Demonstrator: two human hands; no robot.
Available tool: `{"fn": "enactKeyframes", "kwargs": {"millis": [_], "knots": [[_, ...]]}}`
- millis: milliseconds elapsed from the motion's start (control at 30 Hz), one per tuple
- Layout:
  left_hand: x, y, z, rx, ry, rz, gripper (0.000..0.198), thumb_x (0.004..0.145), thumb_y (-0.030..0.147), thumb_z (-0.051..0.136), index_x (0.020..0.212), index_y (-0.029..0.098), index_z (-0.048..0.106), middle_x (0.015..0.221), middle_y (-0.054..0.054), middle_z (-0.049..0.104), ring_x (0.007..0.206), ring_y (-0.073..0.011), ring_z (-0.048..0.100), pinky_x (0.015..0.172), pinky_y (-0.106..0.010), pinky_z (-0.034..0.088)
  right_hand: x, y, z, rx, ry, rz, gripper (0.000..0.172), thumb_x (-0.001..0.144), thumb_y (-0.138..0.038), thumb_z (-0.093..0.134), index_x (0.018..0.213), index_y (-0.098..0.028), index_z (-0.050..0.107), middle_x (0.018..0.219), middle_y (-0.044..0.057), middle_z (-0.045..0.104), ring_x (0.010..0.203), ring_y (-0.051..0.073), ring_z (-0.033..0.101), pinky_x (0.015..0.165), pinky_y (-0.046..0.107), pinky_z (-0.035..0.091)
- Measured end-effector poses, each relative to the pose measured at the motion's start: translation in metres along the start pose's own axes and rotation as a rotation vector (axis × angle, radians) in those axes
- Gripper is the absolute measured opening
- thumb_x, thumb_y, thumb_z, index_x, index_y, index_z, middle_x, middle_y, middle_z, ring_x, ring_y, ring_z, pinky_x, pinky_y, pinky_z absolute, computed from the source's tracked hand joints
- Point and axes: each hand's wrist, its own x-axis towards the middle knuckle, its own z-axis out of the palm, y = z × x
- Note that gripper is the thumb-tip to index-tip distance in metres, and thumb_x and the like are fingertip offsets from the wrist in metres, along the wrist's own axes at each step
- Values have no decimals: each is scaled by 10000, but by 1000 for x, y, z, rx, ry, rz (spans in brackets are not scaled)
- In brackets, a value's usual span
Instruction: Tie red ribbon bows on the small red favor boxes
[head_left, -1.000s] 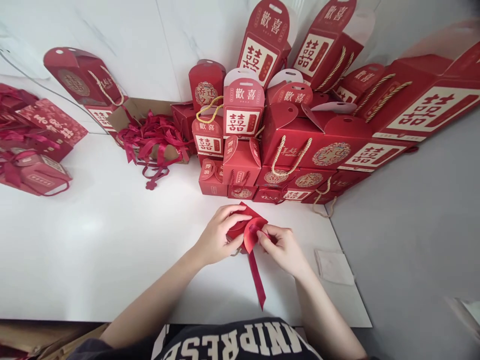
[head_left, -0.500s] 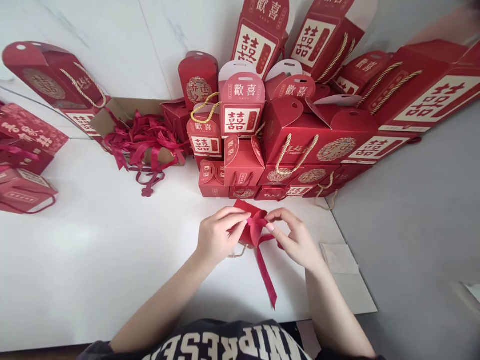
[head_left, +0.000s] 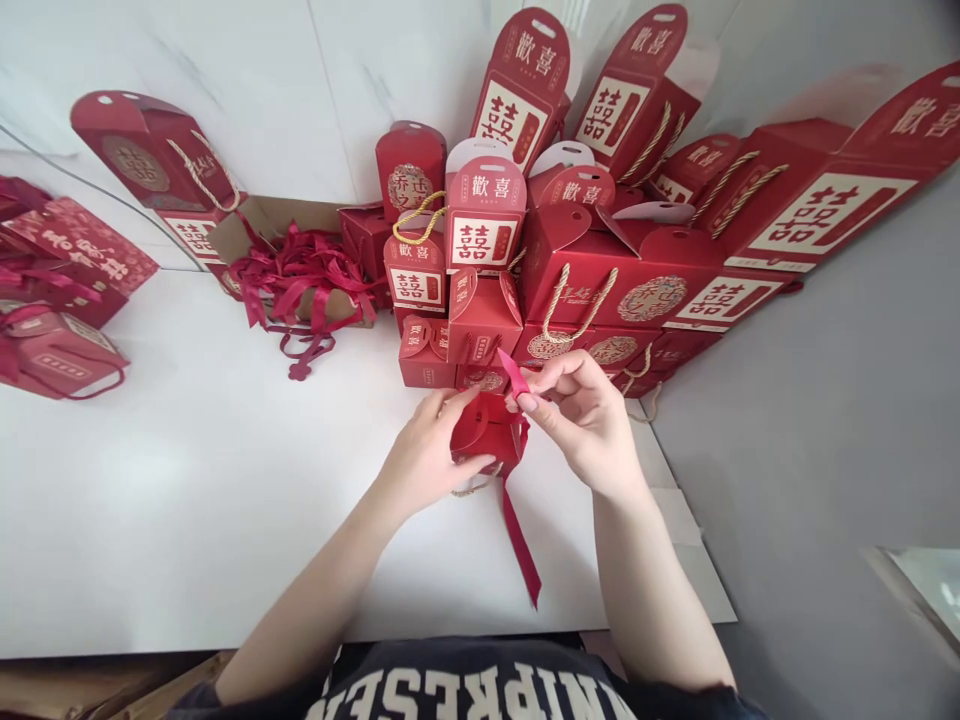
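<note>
Left hand, fingers half-curled, holds a small open red gift box; right hand pinches crimson ribbon tightly.

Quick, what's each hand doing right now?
Left hand: closed around the small red box.
Right hand: closed, pinching a red ribbon.

- White table
- Small open red box near its front
- Stacked red boxes along the back
- Ribbon-filled cardboard box
- Red boxes, far left
- Pale flat piece, perhaps paper, partly hidden, right edge
</note>
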Motion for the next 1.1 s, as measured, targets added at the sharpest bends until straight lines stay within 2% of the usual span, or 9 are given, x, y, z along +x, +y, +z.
{"fn": "enactKeyframes", "kwargs": {"millis": [167,267,367,467,567,700,900,1000,1100], "knots": [[-8,-5,4,56,37,-43,587,805,333,679,1340,299,437,1229,-49,558,1007,-226,630,788,-346,547,4,4,6,-13,-85,-51,169,829,-328,705,824,-224,571,839,22,631,810,167,615,791,328,504],[-9,-3,7,144,99,-7,524,818,364,665,1297,276,473,1191,-53,590,1014,-237,633,779,-341,540,11,17,12,25,-145,-2,197,823,-373,703,830,-213,589,824,23,632,784,161,606,771,324,508],[-10,-3,15,164,173,15,372,875,302,581,1239,251,522,1103,-58,645,942,-217,656,765,-326,538,19,29,17,76,-181,43,243,829,-422,685,865,-204,582,809,23,631,738,149,596,738,311,510],[-9,-10,17,40,263,-71,255,918,254,492,1156,239,581,997,-40,691,829,-176,676,749,-295,548,26,35,19,76,-253,69,228,863,-420,638,891,-200,587,780,14,625,678,133,581,698,292,496],[-5,-20,12,-143,308,-226,226,911,308,506,1076,220,634,853,-15,709,739,-157,680,652,-248,551,28,40,17,-2,-292,92,183,873,-384,614,886,-203,583,754,-3,618,636,121,561,656,270,470],[0,-28,4,-264,313,-347,249,872,348,563,1040,201,671,768,-8,713,714,-161,681,638,-240,543,28,45,18,-93,-341,101,108,879,-309,577,874,-202,563,762,-2,625,646,122,565,666,268,462],[-2,-23,1,-296,254,-301,238,885,342,540,1019,208,684,832,-11,710,716,-149,658,619,-227,510,28,49,26,-190,-366,58,36,874,-241,539,884,-209,553,867,13,663,776,144,613,744,277,465],[-2,-22,1,-332,244,-298,252,880,348,557,1039,201,686,872,-26,718,765,-164,669,663,-241,526,28,50,30,-261,-331,28,35,869,-206,522,884,-216,553,871,4,678,783,145,623,765,279,458],[-2,-27,3,-466,238,-334,300,891,395,547,1061,188,682,889,-46,719,813,-190,686,724,-285,560,28,50,29,-320,-286,-8,60,864,-182,502,878,-218,548,893,5,687,785,143,626,761,270,455]]}}
